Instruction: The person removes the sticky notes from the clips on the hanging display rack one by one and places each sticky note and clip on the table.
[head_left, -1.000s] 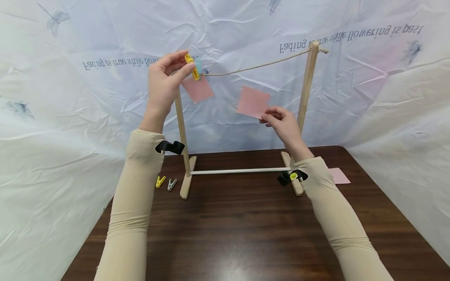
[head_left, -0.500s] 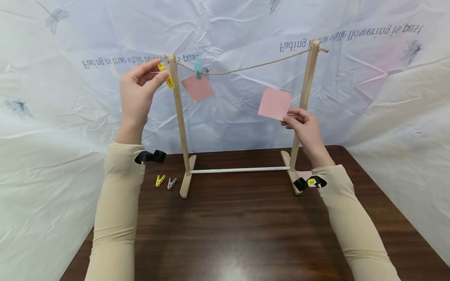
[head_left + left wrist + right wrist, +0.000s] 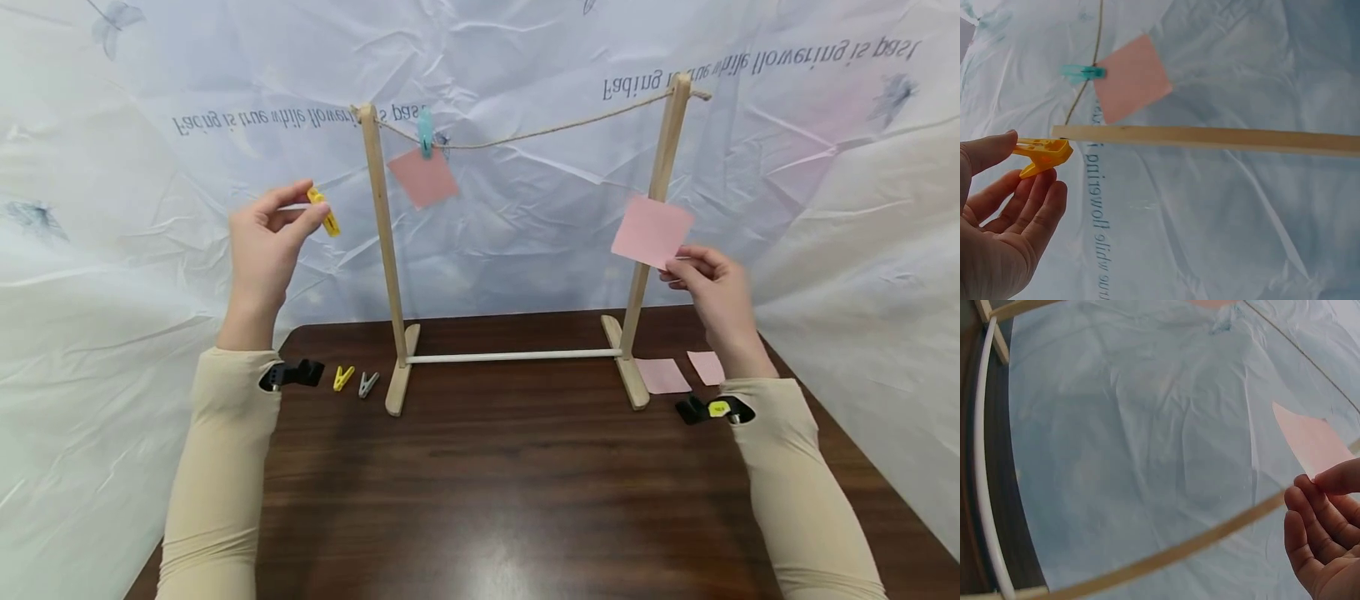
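Note:
My left hand pinches a yellow clothespin between thumb and fingers, in the air left of the left wooden post. In the left wrist view the clothespin shows at the fingertips. By one corner, my right hand pinches a square pink paper in front of the right post. Another pink paper hangs from the string near its left end, clipped at a corner by a light blue clothespin.
On the dark wooden table lie a yellow clothespin and a grey clothespin, left of the stand. Two pink papers lie by its right foot. A white rod joins the posts low down.
My left hand has moved left and down from the string with the yellow clothespin. My right hand has carried its pink paper rightward. The blue clothespin and hanging paper stay in place.

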`<state>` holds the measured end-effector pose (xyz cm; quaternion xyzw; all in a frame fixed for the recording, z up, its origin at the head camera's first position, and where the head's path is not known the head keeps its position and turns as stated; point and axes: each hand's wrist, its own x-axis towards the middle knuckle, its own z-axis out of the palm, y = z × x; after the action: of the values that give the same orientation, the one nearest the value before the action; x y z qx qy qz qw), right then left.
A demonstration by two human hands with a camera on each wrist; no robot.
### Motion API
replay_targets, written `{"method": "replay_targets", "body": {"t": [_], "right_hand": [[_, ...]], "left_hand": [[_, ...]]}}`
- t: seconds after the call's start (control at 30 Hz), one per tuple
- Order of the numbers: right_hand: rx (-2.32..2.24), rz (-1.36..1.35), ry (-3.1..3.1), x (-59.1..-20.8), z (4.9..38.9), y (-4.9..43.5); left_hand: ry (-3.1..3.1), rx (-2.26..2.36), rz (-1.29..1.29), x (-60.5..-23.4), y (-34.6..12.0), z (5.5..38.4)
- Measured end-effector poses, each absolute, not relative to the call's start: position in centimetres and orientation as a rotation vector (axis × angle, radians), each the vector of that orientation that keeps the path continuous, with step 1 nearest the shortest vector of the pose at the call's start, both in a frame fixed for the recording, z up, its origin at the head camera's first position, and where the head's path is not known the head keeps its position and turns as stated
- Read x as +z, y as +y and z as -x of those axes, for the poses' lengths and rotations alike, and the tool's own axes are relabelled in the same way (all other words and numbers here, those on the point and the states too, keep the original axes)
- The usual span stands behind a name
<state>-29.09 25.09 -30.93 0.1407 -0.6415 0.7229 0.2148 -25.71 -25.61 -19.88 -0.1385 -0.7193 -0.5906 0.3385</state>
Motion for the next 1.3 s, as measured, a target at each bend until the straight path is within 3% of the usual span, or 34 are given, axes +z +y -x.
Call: {"method": "replay_targets", "body": {"t": [0.57, 1.3], "right_hand": [[2.069, -0.178, -1.709, -33.9, 27.4, 31.6], [1.662, 0.313, -2.258, -39.2, 25.0, 37.5]], "left_hand": [[-2.321, -1.143, 0.176, -26.5, -27.6, 25.1], [-2.665, -0.968, 0.020, -36.4, -30.2, 23.1]]}}
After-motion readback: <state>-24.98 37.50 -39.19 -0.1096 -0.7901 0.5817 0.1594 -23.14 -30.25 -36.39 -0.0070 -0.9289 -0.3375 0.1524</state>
